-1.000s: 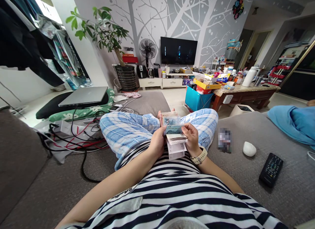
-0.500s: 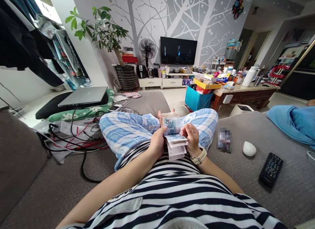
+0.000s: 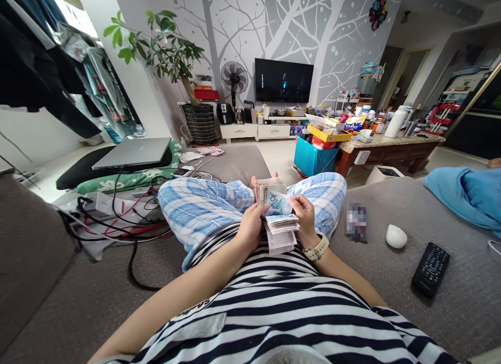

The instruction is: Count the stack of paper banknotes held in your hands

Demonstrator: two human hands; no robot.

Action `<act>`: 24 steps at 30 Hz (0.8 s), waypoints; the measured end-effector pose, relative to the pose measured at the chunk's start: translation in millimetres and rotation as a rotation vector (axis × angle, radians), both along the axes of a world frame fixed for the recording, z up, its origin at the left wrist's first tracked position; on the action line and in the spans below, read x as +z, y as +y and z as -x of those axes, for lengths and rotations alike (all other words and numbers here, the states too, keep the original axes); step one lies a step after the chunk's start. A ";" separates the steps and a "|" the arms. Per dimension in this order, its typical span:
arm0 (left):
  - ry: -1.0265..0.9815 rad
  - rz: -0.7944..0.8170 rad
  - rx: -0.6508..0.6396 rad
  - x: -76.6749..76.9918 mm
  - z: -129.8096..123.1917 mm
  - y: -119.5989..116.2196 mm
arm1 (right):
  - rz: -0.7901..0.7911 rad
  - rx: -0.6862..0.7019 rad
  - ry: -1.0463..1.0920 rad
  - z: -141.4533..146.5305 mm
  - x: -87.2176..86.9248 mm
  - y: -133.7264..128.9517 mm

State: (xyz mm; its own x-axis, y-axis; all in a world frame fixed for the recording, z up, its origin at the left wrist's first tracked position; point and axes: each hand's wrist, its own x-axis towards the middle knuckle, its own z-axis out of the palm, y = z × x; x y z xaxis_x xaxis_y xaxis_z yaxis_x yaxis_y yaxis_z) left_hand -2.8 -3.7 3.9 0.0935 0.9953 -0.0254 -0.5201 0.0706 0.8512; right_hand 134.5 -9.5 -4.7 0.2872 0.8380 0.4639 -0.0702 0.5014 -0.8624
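A stack of banknotes (image 3: 282, 223) bends over my left hand (image 3: 251, 226), which is closed on it with the thumb on top. The lower ends of the notes hang toward my striped shirt. My right hand (image 3: 303, 213), with a cream watch (image 3: 317, 247) on the wrist, pinches the right edge of a blue banknote (image 3: 278, 202). That note tilts away from the upper part of the stack, and its left end meets my left thumb. Behind it, pinkish and brown notes show their top edges. Both hands are above my lap, between plaid trouser legs (image 3: 207, 202).
On the sofa to my right lie a black remote control (image 3: 431, 270), a white rounded case (image 3: 396, 237), a blurred-out item (image 3: 357, 222) and a blue cloth (image 3: 465, 194). Tangled cables (image 3: 125, 218) and a laptop (image 3: 133, 153) are on my left. A cluttered table (image 3: 410, 143) stands ahead.
The blue banknote at the front has been lifted and tilted at its right side by my right hand, uncovering a brownish note behind. My left hand has barely moved.
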 end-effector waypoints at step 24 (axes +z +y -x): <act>-0.054 -0.007 -0.011 -3.0 -3.0 7.7 | -0.097 0.055 0.039 0.0 2.6 -3.0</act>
